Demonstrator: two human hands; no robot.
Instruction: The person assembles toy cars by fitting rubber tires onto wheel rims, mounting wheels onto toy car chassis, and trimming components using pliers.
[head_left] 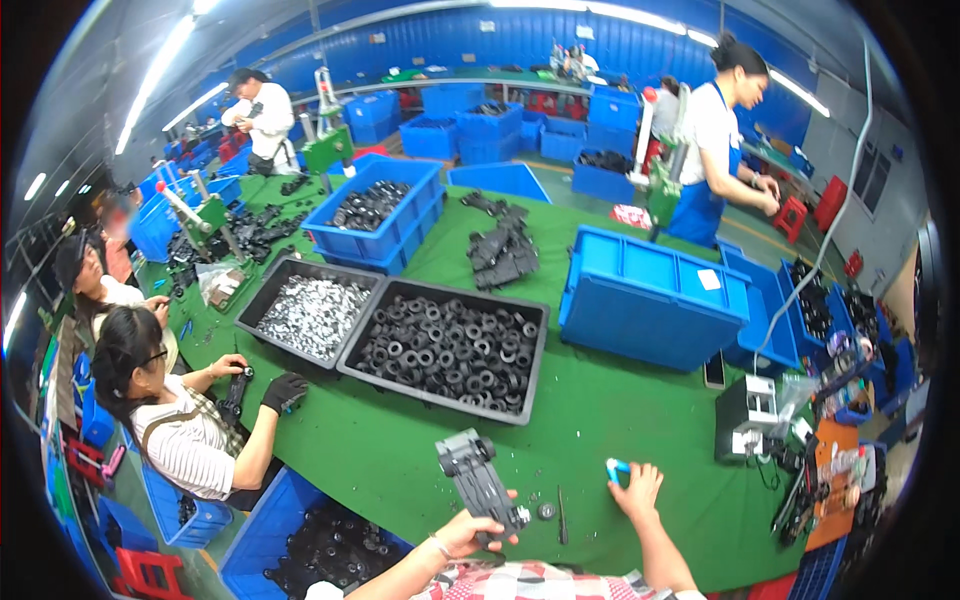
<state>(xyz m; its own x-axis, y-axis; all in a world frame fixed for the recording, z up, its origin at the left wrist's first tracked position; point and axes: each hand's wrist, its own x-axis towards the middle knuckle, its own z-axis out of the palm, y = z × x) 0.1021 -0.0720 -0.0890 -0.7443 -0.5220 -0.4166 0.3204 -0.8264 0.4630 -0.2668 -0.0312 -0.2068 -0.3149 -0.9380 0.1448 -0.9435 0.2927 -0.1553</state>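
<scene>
My left hand (468, 534) grips one end of a black toy car chassis (476, 478), which is tilted above the green table. A wheel or hub shows at its near end, beside my fingers. Farther right, my right hand (640, 492) is low over the table, thumb and index finger brought together at a small blue-and-white piece (618, 466); its kind is too small to tell. Between my hands lie a small black wheel (546, 511) and a thin dark rod (562, 515).
Ahead are a black tray of black rings (541, 345) and a tray of small silver parts (246, 308). A blue lidded bin (640, 300) stands ahead right, a white-and-black device (738, 420) at the right. A co-worker (190, 430) handles a black part at the left.
</scene>
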